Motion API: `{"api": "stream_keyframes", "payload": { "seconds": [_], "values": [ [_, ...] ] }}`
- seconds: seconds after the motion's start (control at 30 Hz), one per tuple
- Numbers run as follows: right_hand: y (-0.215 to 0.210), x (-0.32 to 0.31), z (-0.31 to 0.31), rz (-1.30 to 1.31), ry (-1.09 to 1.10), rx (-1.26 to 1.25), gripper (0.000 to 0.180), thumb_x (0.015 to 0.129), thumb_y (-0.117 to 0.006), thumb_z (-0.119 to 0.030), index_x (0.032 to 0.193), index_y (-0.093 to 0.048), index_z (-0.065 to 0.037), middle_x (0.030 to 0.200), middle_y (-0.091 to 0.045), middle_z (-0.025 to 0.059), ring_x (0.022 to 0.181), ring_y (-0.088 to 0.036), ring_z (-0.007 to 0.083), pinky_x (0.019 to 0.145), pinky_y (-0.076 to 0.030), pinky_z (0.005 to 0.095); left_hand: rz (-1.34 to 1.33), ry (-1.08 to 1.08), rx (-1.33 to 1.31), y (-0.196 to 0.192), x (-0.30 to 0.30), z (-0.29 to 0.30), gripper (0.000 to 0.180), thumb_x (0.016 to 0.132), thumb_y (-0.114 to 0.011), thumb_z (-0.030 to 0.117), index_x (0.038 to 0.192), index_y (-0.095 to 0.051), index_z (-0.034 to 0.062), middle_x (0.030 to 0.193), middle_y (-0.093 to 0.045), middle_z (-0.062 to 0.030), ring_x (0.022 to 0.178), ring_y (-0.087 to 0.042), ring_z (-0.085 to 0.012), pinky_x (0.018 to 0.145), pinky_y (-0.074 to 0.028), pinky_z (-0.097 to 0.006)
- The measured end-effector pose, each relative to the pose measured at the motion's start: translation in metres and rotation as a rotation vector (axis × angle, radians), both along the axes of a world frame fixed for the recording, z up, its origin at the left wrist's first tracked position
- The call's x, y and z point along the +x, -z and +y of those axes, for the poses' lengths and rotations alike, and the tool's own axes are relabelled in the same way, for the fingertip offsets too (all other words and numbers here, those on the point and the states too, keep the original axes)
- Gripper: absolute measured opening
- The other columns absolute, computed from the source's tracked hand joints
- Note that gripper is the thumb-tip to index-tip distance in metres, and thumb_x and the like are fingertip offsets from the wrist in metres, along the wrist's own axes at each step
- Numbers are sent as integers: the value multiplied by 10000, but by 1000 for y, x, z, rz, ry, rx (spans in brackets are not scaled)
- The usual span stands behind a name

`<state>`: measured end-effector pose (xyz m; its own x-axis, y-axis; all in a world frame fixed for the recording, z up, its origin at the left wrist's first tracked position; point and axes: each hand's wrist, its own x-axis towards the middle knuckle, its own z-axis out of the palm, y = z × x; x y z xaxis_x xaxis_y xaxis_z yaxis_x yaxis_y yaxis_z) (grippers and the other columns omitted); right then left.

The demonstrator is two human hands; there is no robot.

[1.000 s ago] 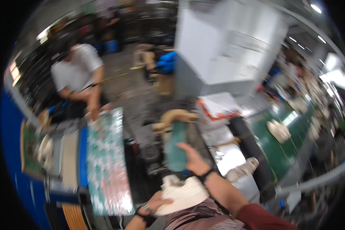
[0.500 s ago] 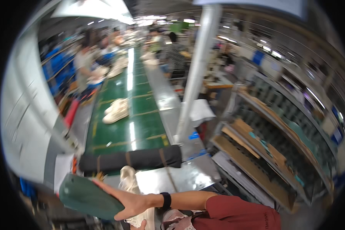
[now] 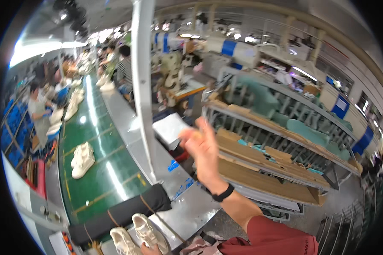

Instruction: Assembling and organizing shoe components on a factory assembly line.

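In the head view, the left hand [image 3: 151, 249] has its grip closed on a cream shoe [image 3: 145, 227], near the black roll [image 3: 123, 213] at the worktop [image 3: 195, 214]; a second shoe [image 3: 122, 241] is just beside. The right hand [image 3: 195, 131] is raised, its grip wide, the fingers blurred.

Two cream lace-up sneakers at the lower edge, side by side, near the dark roll [image 3: 119, 215]. Right-hand shoe [image 3: 149, 230]: held at its near end, collar up and pointing away, laces on, pale sole edge showing along its right side. Can't tell if it rests on the metal tabletop [image 3: 195, 212] or sits just above. Left-hand shoe [image 3: 122, 241]: same colour and build, opening up, collar also at the far end, near end cut off by the frame.
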<state>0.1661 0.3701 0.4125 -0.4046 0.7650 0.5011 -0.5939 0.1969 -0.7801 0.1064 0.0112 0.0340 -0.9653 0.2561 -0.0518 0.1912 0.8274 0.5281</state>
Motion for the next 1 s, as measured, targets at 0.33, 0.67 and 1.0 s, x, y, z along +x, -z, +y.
{"api": "stream_keyframes", "payload": {
  "seconds": [0.33,0.67,1.0],
  "values": [
    [285,-96,-160,-638,-601,1051,656,793,-680,-280,1344,-462,2,1221,-549,233,1145,-506,422,989,-436,476,-432,-533,0,-30,152,-149,505,804,-726,319,1186,-579,24,1047,-695,-187,973,-654,-328,876,-501,-396],
    [282,-116,-210,-981,-468,1308,617,707,-681,-264,1245,-533,1,1198,-542,228,1186,-473,384,1046,-347,490,-844,-1235,89,57,451,-236,311,867,-572,315,1000,-699,65,923,-711,-167,910,-685,-304,773,-534,-439],
    [295,-140,-251,-1229,-637,1374,906,694,-720,-175,1482,-283,-80,1000,-657,256,937,-630,434,805,-505,496,-555,-1207,297,131,469,-233,419,878,-574,391,1043,-697,26,964,-689,-232,877,-679,-389,767,-527,-454]
  ]
}}
